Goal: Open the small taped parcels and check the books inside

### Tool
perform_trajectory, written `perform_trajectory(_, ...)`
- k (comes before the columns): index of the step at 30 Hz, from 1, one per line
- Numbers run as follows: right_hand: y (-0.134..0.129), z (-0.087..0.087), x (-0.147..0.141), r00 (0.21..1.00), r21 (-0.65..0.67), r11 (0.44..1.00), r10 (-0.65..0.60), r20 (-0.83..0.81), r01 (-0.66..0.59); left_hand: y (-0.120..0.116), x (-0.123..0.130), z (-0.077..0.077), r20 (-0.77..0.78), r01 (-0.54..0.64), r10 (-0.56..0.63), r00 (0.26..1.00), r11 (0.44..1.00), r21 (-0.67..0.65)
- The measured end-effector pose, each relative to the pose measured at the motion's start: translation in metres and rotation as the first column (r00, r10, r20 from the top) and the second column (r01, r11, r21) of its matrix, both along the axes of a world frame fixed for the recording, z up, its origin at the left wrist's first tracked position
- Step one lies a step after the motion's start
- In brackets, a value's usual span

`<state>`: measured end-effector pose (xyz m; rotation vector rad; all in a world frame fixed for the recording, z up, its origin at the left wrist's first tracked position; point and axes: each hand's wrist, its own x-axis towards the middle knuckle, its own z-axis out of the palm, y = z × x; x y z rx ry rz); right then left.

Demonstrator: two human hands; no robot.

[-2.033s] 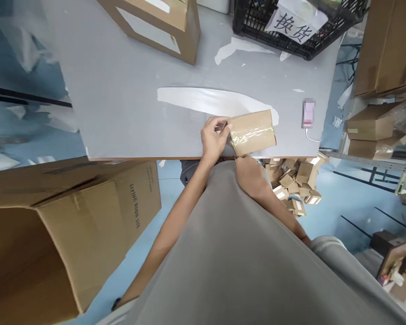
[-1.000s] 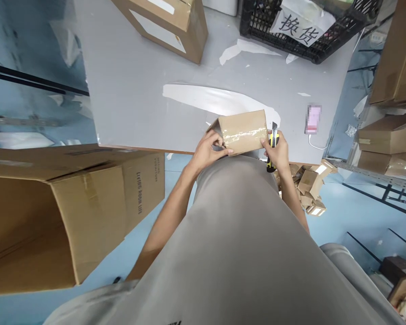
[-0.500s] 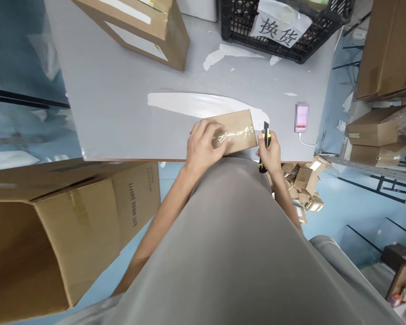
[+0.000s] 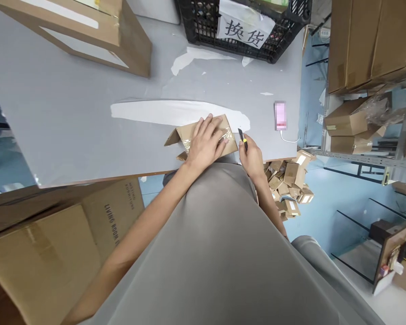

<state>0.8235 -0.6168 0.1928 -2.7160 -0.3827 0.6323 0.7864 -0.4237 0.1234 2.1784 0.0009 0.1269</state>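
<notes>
A small cardboard box (image 4: 228, 121) with glossy clear tape on top lies at the table's near edge. Flaps (image 4: 173, 137) stick out from its left end. My left hand (image 4: 205, 142) rests flat on top of the box, its fingers spread and pointing away from me. Just right of the box, my right hand (image 4: 252, 158) is closed round a black and yellow utility knife (image 4: 245, 143). The knife's dark tip points up and away, close to the box's right end, and most of its handle is hidden in my fingers.
White paper (image 4: 149, 112) lies behind the box. Further back stand a large carton (image 4: 135, 45) and a black crate (image 4: 274, 52) with a paper sign. A phone (image 4: 280, 115) on a white cable lies right. Small boxes (image 4: 294, 176) are heaped on the floor; a big carton (image 4: 67, 239) stands left.
My left hand has gone from curling over the box's left part to lying flat across its top. Flaps now show at the left end. The view has shifted, moving the table leftward in the picture.
</notes>
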Motion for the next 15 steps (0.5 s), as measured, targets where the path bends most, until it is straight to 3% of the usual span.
perform_trajectory(7, 0.017, 0.013, 0.009, 0.996, -0.085, 0.993, 0.083, -0.035, -0.086, 0.000, 0.001, 0.001, -0.012, -0.005, 0.004, 1.000, 0.998, -0.056)
perform_trajectory(15, 0.032, 0.024, 0.013, 0.995, -0.194, 0.979, 0.052, -0.088, -0.068, 0.003, 0.001, -0.001, -0.007, 0.035, -0.036, 0.999, 0.996, -0.082)
